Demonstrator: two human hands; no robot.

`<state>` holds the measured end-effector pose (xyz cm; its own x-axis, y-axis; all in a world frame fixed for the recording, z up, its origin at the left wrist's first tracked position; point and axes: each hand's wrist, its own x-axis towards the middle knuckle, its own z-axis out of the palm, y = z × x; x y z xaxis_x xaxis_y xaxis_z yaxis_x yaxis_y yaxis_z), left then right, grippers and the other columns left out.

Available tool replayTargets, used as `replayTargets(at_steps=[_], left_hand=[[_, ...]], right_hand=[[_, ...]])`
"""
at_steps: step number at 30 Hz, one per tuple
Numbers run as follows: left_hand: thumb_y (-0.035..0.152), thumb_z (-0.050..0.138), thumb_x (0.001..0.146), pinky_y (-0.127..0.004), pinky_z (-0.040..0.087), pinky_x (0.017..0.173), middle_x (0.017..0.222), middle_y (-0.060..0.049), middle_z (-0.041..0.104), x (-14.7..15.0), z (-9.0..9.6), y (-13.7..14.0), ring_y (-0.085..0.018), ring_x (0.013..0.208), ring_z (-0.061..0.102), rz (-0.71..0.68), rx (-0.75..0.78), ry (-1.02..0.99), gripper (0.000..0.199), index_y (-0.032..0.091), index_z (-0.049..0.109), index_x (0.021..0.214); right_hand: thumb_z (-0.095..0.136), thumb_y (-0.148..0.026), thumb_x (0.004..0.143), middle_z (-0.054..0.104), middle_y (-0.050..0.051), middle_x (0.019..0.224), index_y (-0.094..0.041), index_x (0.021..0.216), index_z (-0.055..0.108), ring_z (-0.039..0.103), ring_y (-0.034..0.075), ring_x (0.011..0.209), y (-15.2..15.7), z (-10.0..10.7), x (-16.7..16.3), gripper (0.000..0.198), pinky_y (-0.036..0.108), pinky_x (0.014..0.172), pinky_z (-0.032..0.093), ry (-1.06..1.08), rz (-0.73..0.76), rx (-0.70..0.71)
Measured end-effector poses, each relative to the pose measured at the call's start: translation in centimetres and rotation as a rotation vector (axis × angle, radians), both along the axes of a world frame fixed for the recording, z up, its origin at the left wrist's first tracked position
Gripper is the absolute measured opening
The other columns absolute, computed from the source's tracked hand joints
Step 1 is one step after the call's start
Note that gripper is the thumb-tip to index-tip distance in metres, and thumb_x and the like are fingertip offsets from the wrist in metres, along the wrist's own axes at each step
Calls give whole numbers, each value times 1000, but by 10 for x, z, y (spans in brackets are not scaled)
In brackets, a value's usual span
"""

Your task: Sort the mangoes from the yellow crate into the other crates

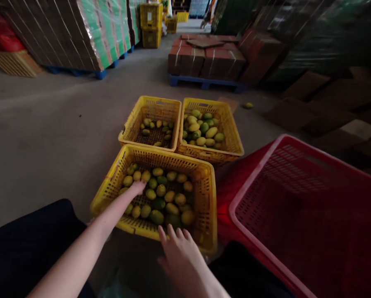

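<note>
In the yellow perforated plastic crate point(207, 198), I can't tell whether my left hand point(138, 188) grips; right hand point(183, 250) spread, empty—rough digging could bruise oval yellow-green fruits point(161, 190).

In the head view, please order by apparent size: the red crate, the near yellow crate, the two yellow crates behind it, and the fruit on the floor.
1. Red crate
2. Near yellow crate
3. Back-left yellow crate and back-right yellow crate: too alike to rank
4. Floor fruit
</note>
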<state>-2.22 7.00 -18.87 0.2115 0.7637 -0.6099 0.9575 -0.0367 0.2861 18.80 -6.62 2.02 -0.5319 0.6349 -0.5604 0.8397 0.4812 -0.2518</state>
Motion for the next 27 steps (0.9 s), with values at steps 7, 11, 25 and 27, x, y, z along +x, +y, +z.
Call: replayTargets(at_steps=[7,11,25,27], left_hand=[[4,80,58,-59,29,109,159,-20,19,0,-42,37,-42,142,24,-32,18,175,104,26,31,148],[1,76,60,-56,18,115,159,-22,15,8,-58,43,-43,145,13,6,20,137,100,18,33,149],[38,61,77,-36,52,89,123,-6,65,17,113,51,-26,112,61,316,-385,-698,53,20,54,127],[45,52,86,-37,53,85,112,-6,69,37,166,32,-25,108,63,378,-582,-909,45,19,58,122]], right_hand=[[76,-44,73,50,26,140,-16,144,45,54,44,123,-14,-36,11,83,58,101,45,23,-14,-131],[73,-52,74,49,26,141,-17,146,42,52,45,126,-16,-47,20,87,59,102,43,98,-108,7],[86,-34,61,32,17,155,-19,149,37,26,44,143,44,16,46,102,59,110,36,210,-367,264],[86,-36,59,26,17,158,-19,151,31,24,42,144,52,24,41,108,58,110,37,402,-477,388]])
